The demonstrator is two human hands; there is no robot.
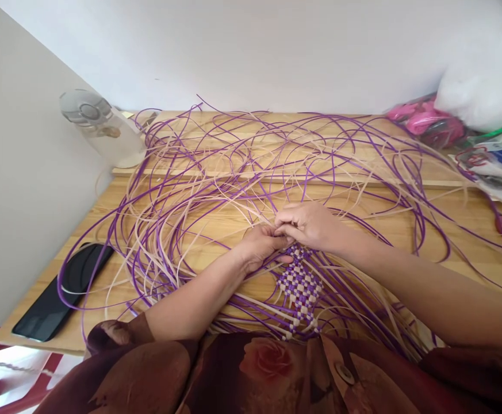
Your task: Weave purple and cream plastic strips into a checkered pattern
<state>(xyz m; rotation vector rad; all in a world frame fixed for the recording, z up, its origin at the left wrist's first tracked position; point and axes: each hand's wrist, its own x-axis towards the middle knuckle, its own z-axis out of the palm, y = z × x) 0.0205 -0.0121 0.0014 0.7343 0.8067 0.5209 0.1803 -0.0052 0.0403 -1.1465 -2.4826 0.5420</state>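
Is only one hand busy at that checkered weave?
No, the left hand and right hand meet at the far end of the purple-and-cream weave.

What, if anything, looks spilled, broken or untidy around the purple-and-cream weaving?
Nothing looks spilled or broken. Only the long purple and cream strands look messy, looping in crisscrossing disorder across the wooden table, some over the black smartphone.

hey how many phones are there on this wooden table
1: a black smartphone at the near left corner of the wooden table, lying flat with a few of the purple and cream strands across it. Others could be hidden under clutter.
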